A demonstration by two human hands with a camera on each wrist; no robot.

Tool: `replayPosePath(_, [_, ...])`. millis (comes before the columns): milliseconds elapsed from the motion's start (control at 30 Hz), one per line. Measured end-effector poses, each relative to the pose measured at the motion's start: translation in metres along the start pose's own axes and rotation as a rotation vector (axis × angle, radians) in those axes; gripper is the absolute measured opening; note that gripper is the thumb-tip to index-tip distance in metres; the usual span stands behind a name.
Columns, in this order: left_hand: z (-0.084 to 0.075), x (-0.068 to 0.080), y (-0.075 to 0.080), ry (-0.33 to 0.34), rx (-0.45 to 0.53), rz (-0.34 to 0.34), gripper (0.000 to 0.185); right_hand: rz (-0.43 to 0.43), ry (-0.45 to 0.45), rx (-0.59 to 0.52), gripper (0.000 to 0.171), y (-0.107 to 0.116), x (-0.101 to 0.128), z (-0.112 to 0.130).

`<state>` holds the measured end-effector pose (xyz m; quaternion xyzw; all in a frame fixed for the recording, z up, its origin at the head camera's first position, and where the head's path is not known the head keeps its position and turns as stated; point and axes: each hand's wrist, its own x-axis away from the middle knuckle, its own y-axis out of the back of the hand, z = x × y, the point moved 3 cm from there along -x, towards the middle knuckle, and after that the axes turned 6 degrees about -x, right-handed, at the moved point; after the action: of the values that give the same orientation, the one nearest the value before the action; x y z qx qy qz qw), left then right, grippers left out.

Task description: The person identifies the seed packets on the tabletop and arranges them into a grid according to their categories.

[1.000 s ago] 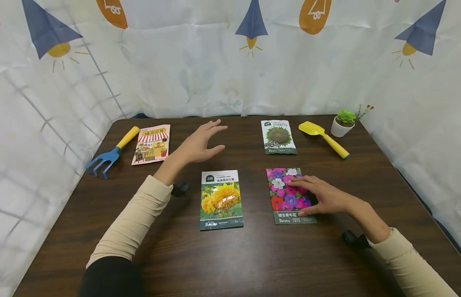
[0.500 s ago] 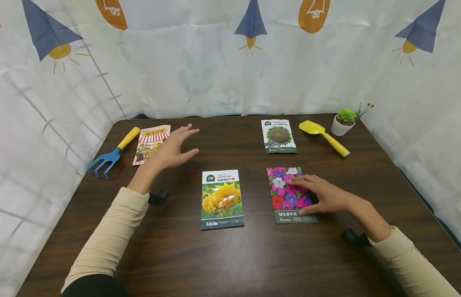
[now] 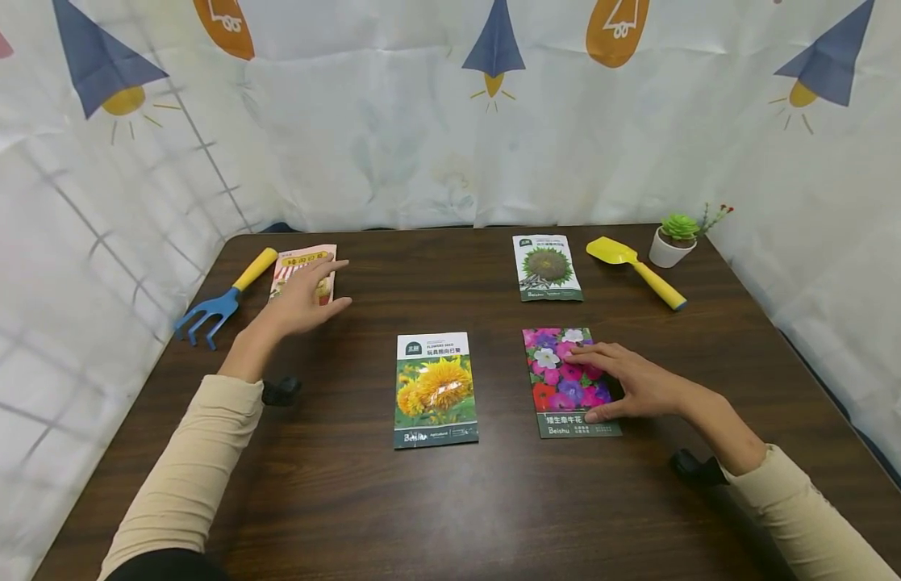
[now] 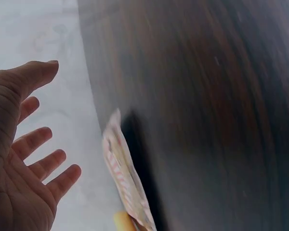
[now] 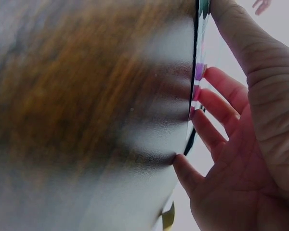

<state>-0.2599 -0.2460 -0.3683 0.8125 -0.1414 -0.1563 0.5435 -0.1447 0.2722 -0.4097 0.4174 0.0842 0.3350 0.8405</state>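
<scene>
Our hands are on two seed packets

Our left hand (image 3: 299,298) hovers flat, fingers spread, over the pink shop packet (image 3: 302,269) at the far left of the table (image 3: 450,500); we cannot tell if it touches. Our right hand (image 3: 631,386) lies flat with straight fingers on the bright flower packet (image 3: 566,383). These packets are thin, flat and shiny, so we think one could slide away on the smooth dark wood if we push. A blue rake (image 3: 221,303) lies just beside the pink one.

Bare table (image 3: 450,508) near edge; blue rake (image 3: 221,302) crowds striped packet (image 3: 302,266).
</scene>
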Motion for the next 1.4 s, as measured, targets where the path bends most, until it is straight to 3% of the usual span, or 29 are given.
replayPosePath(500, [0.058, 0.003, 0.004, 0.172, 0.002, 0.101, 0.074, 0.002, -0.01, -0.004, 0.09, -0.004, 0.002, -0.003])
replayPosePath(733, [0.067, 0.002, 0.005, 0.205, 0.029, 0.137, 0.076, -0.002, -0.014, -0.004, 0.089, -0.004, 0.002, -0.003])
replayPosePath(1133, [0.078, 0.0, 0.0, 0.261, -0.015, 0.191, 0.076, 0.002, -0.006, 0.004, 0.09, -0.003, 0.0, -0.003])
replayPosePath(1400, [0.079, -0.003, -0.002, 0.235, -0.053, 0.17, 0.067, 0.003, -0.006, 0.003, 0.09, -0.001, 0.0, -0.002])
